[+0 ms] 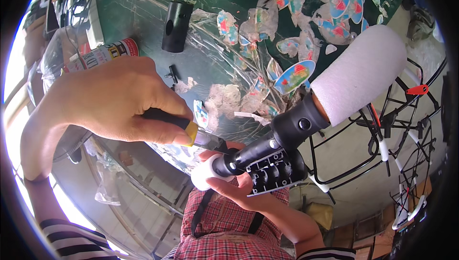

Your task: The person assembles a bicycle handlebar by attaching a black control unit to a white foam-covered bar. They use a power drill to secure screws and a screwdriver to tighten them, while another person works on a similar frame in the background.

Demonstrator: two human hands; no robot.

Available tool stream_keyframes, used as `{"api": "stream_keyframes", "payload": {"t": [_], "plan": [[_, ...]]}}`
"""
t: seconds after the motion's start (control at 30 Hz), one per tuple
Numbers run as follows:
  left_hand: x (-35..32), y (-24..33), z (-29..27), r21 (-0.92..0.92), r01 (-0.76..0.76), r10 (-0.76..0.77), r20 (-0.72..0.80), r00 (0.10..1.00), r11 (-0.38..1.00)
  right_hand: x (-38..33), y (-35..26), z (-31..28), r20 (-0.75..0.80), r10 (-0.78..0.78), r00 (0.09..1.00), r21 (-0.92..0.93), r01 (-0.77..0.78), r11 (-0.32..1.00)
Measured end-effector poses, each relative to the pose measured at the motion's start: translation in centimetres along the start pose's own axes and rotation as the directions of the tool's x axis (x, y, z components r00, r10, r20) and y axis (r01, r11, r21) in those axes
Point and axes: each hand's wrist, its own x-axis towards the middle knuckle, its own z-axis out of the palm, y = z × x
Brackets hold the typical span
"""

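Observation:
My left hand is closed round the black and yellow handle of a screwdriver. Its shaft points right and down, reaching a black tubular fitting. My right hand comes from below and grips that fitting near its white rounded end, with some fingers hidden behind it. At the upper right the fitting widens into a collar with a round button. A thick cylinder wrapped in white foam extends from the collar. Beside the tube hangs an open ribbed black housing.
The green worktop carries a loose black tube, a small black piece, a printed can and many scattered colourful stickers. Black wire frames with white ends stand at the right.

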Motion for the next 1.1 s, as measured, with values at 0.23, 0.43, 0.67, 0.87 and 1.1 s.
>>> {"api": "stream_keyframes", "payload": {"t": [0.23,0.43,0.67,0.87,1.1], "plan": [[-1.6,0.3,1.5,0.275,0.004,0.048,-0.181,0.982,0.961,0.2,0.3,-0.1,0.012,-0.029,1.000,0.009,0.029,1.000],[-2.9,1.5,3.6,0.494,-0.009,0.162,-0.269,0.949,0.869,0.4,-0.4,-0.1,0.019,0.039,0.999,0.129,-0.042,0.991],[-2.8,3.2,3.5,0.481,-0.033,0.156,-0.218,0.963,0.876,0.2,-0.9,-0.3,0.070,0.121,0.990,0.117,-0.129,0.985],[-1.9,2.8,3.5,0.531,-0.064,0.191,-0.188,0.963,0.845,0.1,-1.1,0.0,0.024,0.119,0.993,0.108,-0.121,0.987],[-1.4,3.0,2.4,0.488,-0.111,0.184,-0.104,0.977,0.866,0.3,-1.2,0.1,-0.023,0.044,0.999,0.084,-0.042,0.996]]}}
